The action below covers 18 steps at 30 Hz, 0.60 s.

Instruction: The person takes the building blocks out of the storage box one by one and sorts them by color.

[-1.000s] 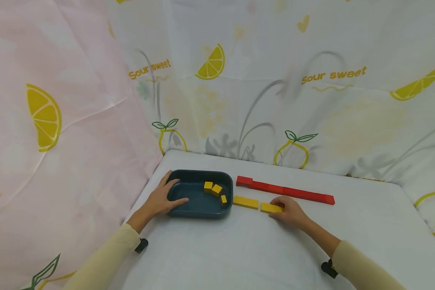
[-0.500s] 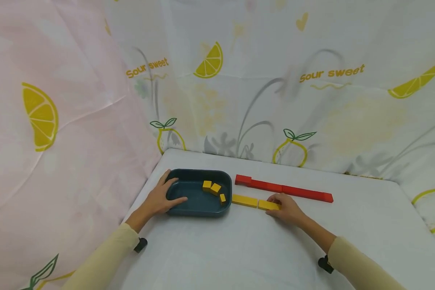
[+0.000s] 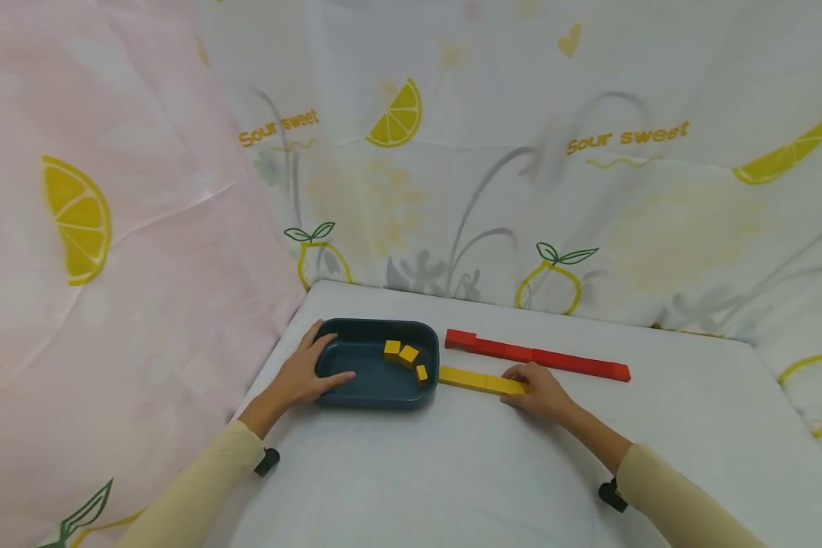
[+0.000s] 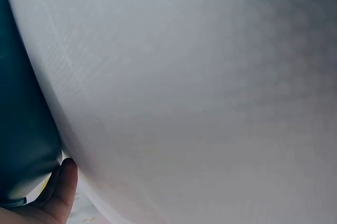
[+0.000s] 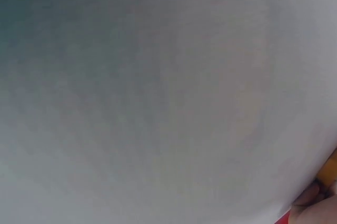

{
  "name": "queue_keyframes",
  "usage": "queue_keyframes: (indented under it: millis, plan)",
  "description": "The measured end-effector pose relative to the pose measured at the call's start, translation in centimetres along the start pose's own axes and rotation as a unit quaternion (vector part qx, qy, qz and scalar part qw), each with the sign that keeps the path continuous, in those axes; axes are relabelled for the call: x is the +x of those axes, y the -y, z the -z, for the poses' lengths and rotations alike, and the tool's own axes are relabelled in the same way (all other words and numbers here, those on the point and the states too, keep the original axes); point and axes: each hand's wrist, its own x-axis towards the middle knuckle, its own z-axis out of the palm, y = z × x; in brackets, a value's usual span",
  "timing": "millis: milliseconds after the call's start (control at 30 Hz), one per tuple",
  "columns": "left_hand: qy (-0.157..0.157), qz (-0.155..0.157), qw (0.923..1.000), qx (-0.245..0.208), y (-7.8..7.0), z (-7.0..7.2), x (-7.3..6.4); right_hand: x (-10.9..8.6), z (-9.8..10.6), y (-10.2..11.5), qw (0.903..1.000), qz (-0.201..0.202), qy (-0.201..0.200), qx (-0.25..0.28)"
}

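In the head view my left hand point(image 3: 301, 374) holds the left end of a dark teal tray point(image 3: 359, 373), its thumb over the near rim. The left wrist view shows fingers point(image 4: 64, 190) against the tray's outer wall point(image 4: 23, 103). Several small yellow cubes point(image 3: 408, 355) lie in the tray's right part. My right hand point(image 3: 546, 394) pinches the right end of a yellow rectangular block point(image 3: 505, 386) on the table. This block lies end to end with another yellow block point(image 3: 462, 378), which reaches the tray's right side. In the right wrist view only some fingers point(image 5: 316, 211) show beside yellow.
Behind the yellow blocks, a row of red blocks point(image 3: 507, 351) runs across the white table point(image 3: 466, 464), with a taller piece at its left end. Patterned cloth point(image 3: 452, 190) hangs behind the table and along its left side.
My right hand has slid its yellow block left, closing the gap to the other yellow block. The left hand stays on the tray. The view has shifted slightly.
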Motion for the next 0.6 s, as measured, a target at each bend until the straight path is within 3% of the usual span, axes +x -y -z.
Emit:
queue_keyframes:
  millis: [600]
  plan:
    - [0.006,-0.002,1.0,-0.003,-0.1,0.17,0.05,0.12,0.22,0.01,0.9999,-0.001,0.009,-0.011]
